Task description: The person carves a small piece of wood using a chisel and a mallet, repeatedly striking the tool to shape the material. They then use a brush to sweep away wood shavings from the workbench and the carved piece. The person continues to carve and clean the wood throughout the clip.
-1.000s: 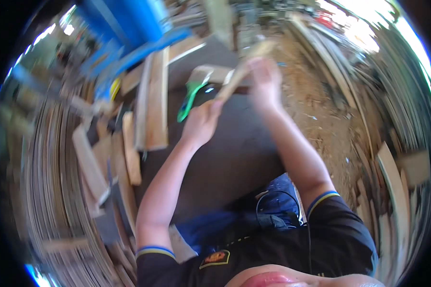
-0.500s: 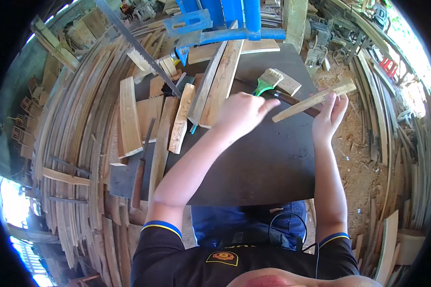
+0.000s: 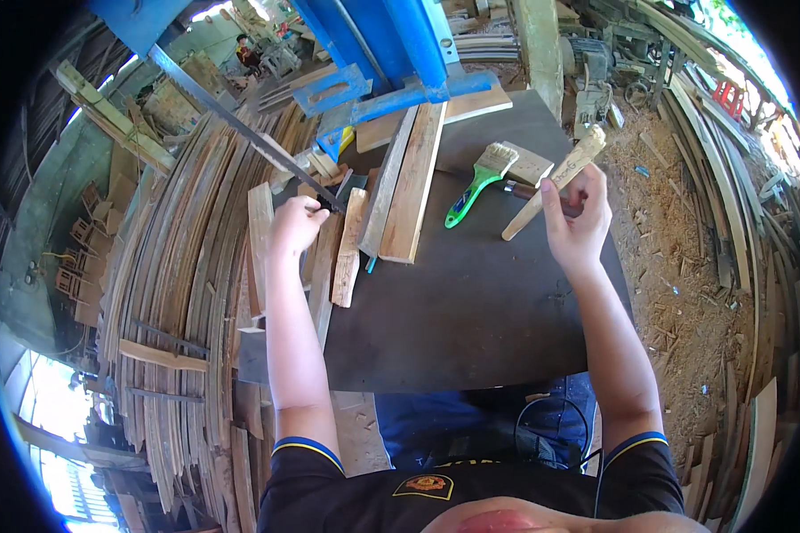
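Note:
My right hand (image 3: 580,218) grips a narrow, tapered piece of wood (image 3: 556,182), held tilted above the right side of the dark metal table (image 3: 471,329). My left hand (image 3: 296,229) is at the table's left, its fingers curled close to the lower end of the saw blade (image 3: 244,129); whether anything is between them is hidden. Beside the left hand stand a short wood piece (image 3: 348,249) and two long wood strips (image 3: 411,195). A green-handled paintbrush (image 3: 478,186) lies mid-table, next to a wood block (image 3: 526,164) partly behind the held piece.
The blue frame of a band saw (image 3: 382,53) rises at the far side, its blade slanting down to the table. A board (image 3: 476,105) lies under it. Long stacked planks (image 3: 164,293) fill the left side; more planks (image 3: 716,178) lean at the right, beside a shaving-strewn floor (image 3: 671,293).
My left hand has moved left from over the paintbrush to beside the blade, uncovering the brush's handle. My right hand still holds the wood piece, now turned more upright. The view has shifted.

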A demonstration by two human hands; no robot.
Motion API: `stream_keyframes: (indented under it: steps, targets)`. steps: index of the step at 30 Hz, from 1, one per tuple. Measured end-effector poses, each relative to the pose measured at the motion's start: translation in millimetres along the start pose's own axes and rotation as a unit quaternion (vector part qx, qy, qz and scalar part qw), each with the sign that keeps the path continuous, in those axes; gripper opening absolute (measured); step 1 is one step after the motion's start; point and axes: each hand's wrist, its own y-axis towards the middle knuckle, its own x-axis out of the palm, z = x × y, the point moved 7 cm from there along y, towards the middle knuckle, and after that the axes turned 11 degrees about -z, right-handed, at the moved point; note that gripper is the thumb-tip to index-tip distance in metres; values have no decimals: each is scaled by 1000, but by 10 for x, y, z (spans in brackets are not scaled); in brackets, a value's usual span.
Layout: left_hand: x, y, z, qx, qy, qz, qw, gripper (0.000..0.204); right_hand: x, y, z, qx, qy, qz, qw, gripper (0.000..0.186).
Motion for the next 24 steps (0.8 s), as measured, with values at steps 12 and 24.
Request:
stream_keyframes:
  steps: [12,24]
  targets:
    - [188,91,129,17,11,35,999,24,17,-25,91,123,134,-34,983,37]
    - [139,140,-66,38,-13,161,986,19,322,-35,16,161,513,-195,821,37]
